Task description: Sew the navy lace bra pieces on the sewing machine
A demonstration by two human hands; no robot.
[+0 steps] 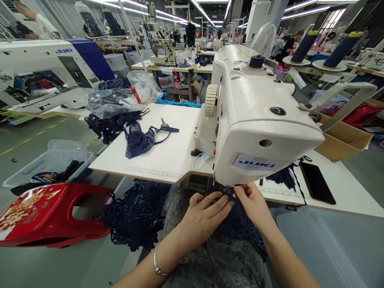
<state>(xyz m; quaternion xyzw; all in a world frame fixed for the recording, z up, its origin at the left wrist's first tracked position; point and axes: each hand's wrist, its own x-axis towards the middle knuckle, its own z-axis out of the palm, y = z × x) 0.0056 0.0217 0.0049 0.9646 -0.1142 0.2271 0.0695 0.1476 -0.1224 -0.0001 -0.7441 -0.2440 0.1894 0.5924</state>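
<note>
A navy lace bra (240, 224) lies under the needle end of a white JUKI sewing machine (255, 132), its lace part hanging down over my lap. My left hand (204, 216) rests on the cloth from the left, fingers stretched out across it and the thumb off to the side. At the right of the needle area, my right hand (253, 202) pinches the edge of the bra between thumb and fingers. The machine head hides most of the needle and presser foot. On the table to the left lies another navy bra (139, 140) with small dark-handled snips (169, 129) by its strap.
A navy pile of straps (135, 212) hangs below the table at left, near a red plastic stool (57, 212) and a clear bin (60, 156). At right are a phone (317, 182), a cardboard box (345, 136) and a translucent tub (330, 244).
</note>
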